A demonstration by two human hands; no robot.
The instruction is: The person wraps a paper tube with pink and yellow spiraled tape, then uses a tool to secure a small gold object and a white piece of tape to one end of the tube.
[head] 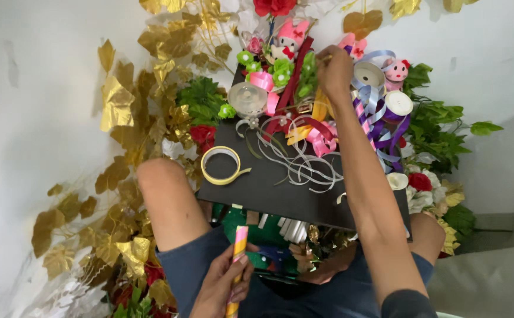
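Left hand low between the knees, fingers curled shut around a pink-and-yellow striped stick, held near its middle, roughly upright. Right hand stretched far across the black board, fingertips pinched on something thin at the ribbon pile; what exactly, cannot tell. Stick looks light and stiff, likely paper-wrapped and smooth, so a mid-shaft grip suits it. Ribbons look limp and slippery; best pinched at an end. Yellow tape roll lies apart.
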